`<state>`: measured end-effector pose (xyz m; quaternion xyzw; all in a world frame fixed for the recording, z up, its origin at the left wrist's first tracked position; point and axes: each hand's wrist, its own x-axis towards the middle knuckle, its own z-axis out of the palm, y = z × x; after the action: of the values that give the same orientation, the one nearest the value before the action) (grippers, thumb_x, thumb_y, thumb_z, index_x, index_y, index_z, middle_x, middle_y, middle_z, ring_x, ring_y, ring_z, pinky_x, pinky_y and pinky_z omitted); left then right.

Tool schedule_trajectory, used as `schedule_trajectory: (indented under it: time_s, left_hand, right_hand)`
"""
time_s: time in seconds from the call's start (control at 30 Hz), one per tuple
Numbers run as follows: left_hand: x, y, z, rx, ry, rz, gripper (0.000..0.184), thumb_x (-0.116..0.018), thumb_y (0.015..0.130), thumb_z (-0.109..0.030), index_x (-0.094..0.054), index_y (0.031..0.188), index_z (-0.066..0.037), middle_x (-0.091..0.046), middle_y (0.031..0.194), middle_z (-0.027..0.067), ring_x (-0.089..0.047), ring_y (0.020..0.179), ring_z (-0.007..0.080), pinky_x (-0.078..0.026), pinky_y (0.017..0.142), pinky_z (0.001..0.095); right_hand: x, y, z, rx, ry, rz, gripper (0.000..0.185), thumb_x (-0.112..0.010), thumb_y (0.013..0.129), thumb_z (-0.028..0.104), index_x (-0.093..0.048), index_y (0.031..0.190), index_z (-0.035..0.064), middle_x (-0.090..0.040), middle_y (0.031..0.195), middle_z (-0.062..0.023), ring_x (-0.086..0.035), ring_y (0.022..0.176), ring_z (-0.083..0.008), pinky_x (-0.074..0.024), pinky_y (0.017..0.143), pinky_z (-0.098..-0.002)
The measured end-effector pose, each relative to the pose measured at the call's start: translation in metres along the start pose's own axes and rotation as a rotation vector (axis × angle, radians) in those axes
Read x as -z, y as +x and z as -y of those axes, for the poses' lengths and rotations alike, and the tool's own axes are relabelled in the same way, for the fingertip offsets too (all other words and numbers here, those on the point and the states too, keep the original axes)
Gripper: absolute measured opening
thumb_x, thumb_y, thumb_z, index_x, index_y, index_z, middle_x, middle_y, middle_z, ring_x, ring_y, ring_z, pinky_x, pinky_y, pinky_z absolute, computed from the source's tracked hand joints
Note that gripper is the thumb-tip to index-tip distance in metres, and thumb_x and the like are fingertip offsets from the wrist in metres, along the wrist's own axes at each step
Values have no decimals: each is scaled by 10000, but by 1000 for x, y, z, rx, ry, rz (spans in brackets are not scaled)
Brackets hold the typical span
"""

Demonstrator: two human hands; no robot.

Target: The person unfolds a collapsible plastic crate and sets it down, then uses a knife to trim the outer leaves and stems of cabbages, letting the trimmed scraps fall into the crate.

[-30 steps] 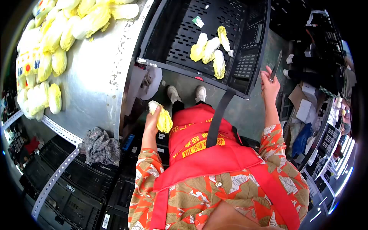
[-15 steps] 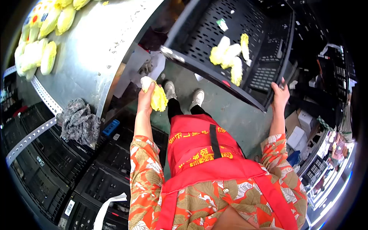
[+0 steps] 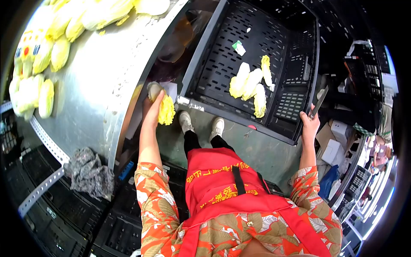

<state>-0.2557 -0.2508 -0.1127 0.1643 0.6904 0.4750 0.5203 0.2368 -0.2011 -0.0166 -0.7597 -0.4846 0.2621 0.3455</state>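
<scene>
My left hand [image 3: 152,110] is closed around a small napa cabbage [image 3: 167,111], its pale base up and its yellow leaves hanging down, beside the metal table's edge. A knife [image 3: 320,102] points up out of my closed right hand [image 3: 311,125]. That hand is against the near right corner of a black plastic crate [image 3: 235,98]; whether it also grips the rim I cannot tell. Several small napa cabbages [image 3: 251,83] lie in the crate, with a green-and-white scrap [image 3: 239,48] near them.
On the left, a metal table [image 3: 94,81] carries several napa cabbages [image 3: 100,15]. A grey crumpled cloth [image 3: 90,173] hangs at its near corner. Black crates [image 3: 55,210] are stacked at lower left. White boxes [image 3: 334,152] stand at the right.
In view, the crate has straightened and sits slightly lower and further left. My left hand has shifted left with the cabbage. The knife blade now shows clearly above my right hand.
</scene>
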Motion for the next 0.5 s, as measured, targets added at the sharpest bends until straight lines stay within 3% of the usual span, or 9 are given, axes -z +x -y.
schedule_trajectory:
  time_s: [0.17,0.23,0.27,0.3,0.37,0.43,0.5]
  left_hand:
    - [-31,39,-32,-115,144,61,404,-684,811,-298,-587,1039,21,-633,896,75,-617,794,144,-474,697,268]
    - [-37,68,-28,-179,229,-13,464,-692,801,-304,-554,1095,28,-616,962,96,-601,850,157,-464,740,277]
    - [-34,93,-22,-92,241,25,558,-704,783,-345,-520,1156,27,-592,1044,115,-579,924,177,-451,791,292]
    - [-41,93,-35,-110,48,156,621,-702,775,-385,-508,1196,27,-573,1116,133,-559,988,200,-438,832,302]
    - [-53,122,-38,-286,82,32,630,-687,784,-405,-514,1204,31,-583,1124,141,-561,996,202,-439,834,292]
    - [-70,136,-53,-255,146,-18,626,-650,810,-431,-522,1206,37,-574,1149,174,-552,1036,227,-419,883,303]
    - [-69,189,-46,-659,551,-264,491,-696,791,-327,-580,1078,54,-625,977,153,-607,827,240,-469,766,326]
  right_hand:
    - [-3,-7,7,-14,15,-24,572,-662,730,104,-496,1260,-34,-552,960,-32,-502,817,-74,-413,778,-215]
    - [-4,-10,8,-16,67,22,551,-643,744,83,-494,1262,-30,-557,986,-33,-513,828,-75,-414,794,-213]
    - [-6,-12,7,-5,89,22,530,-618,760,54,-487,1266,-30,-570,999,-34,-536,854,-83,-425,807,-216]
    - [-7,-14,8,-12,89,9,530,-618,760,54,-487,1266,-30,-570,999,-34,-536,854,-83,-425,807,-216]
    - [-10,-14,10,-23,158,13,528,-603,768,31,-472,1275,-37,-582,1022,-44,-551,898,-91,-435,821,-222]
    - [-8,-13,12,-34,127,12,536,-587,774,11,-447,1288,-47,-579,1063,-60,-561,918,-94,-438,830,-221]
    - [-10,-13,14,-43,191,35,547,-581,776,7,-429,1298,-52,-567,1103,-67,-566,921,-98,-438,831,-220]
